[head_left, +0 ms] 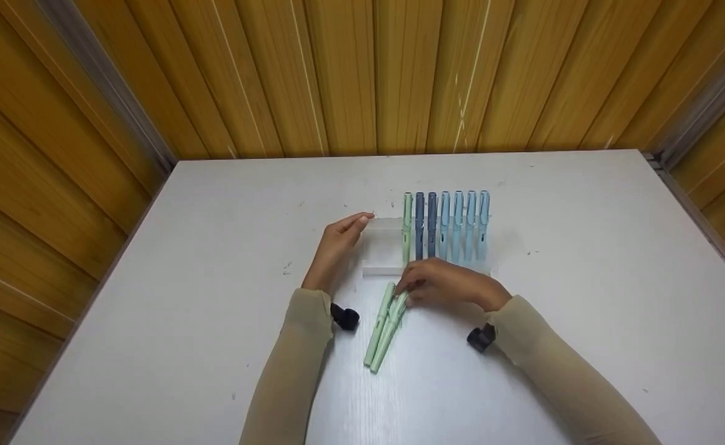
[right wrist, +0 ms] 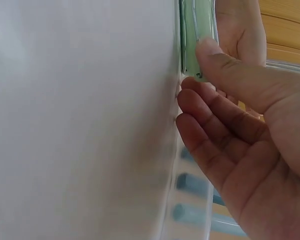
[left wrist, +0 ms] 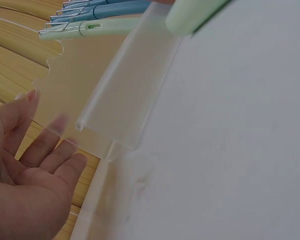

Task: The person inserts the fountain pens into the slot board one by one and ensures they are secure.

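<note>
My left hand (head_left: 336, 244) holds the upper left edge of a clear acrylic pen rack (head_left: 382, 271), with thumb and fingertips at its notched panel in the left wrist view. My right hand (head_left: 445, 281) is in front of the rack, thumb and fingers pinching the clip end of a light green pen (right wrist: 196, 50). Beside that pen, a second light green pen (head_left: 377, 330) lies on the table, nearly parallel to it. Standing in the rack are one green pen (head_left: 407, 225), two dark blue pens (head_left: 426, 225) and several light blue pens (head_left: 458, 225).
The rack's left part holds no pens. A white table (head_left: 201, 278) with small dark marks carries everything, and wood-patterned walls (head_left: 337, 74) rise behind it and at both sides. Each wrist wears a small black camera (head_left: 345, 317).
</note>
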Available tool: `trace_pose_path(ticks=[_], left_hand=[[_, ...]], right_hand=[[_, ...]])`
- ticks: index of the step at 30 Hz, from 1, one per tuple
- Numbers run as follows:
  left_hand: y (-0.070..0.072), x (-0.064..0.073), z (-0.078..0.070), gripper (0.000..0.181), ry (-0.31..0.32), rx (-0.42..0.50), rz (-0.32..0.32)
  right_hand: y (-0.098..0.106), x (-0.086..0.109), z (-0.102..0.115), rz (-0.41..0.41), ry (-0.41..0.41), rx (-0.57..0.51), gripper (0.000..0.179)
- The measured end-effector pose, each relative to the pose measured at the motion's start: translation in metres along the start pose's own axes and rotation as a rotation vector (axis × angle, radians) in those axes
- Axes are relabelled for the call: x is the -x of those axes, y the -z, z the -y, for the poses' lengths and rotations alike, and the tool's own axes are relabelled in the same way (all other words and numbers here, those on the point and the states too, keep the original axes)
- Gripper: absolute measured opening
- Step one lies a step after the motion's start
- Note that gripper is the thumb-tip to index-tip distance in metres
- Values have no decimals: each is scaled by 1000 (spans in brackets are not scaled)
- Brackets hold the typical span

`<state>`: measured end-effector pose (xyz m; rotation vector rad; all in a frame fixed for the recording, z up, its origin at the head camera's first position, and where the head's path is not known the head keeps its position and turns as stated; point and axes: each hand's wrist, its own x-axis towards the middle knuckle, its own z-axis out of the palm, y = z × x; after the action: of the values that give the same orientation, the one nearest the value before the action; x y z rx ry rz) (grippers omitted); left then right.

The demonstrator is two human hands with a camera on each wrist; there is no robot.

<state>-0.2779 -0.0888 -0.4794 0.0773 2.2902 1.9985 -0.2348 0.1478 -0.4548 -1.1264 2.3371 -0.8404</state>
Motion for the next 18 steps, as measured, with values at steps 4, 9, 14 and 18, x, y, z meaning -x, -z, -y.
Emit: trace_pose_path(ticks=[4, 9, 14, 18], left_hand=[[0, 0, -1, 37, -1, 1, 2], [1, 1, -2, 36, -13, 3, 7], [1, 1, -2, 36, -16, 3, 2], [-1, 1, -1, 37, 5, 4, -4]], right_hand=[[2, 0, -2, 5, 0, -44, 25], [5, 0, -3, -19, 40, -78, 24], [6, 0, -5, -54, 32, -170, 27], [7, 0, -5, -91, 13, -256, 31]])
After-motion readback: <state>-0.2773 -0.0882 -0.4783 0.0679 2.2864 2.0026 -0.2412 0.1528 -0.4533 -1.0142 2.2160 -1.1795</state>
